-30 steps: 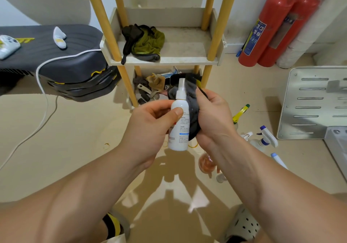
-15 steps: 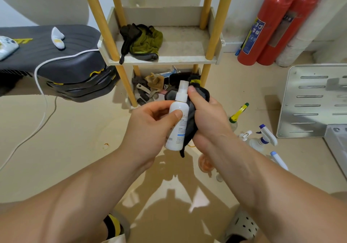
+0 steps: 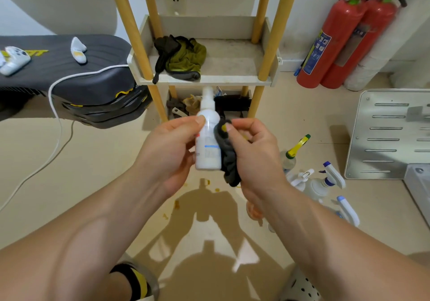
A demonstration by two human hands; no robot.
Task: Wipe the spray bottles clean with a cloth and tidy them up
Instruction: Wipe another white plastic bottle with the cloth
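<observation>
Centrally, the left grip curls round the upright white spray bottle; the right grip pinches a dark cloth against its right side; other bottles stand on the floor, at right.

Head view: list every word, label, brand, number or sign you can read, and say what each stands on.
No text reads clearly.
White spray bottle, gripped by the left hand: label print blurred, unreadable.
Dark cloth, gripped by the right hand: no text shows.
Fire extinguisher: blue label's print too small to read.
Dark padded bench: yellow lettering partly hidden by a white controller, unreadable.
</observation>
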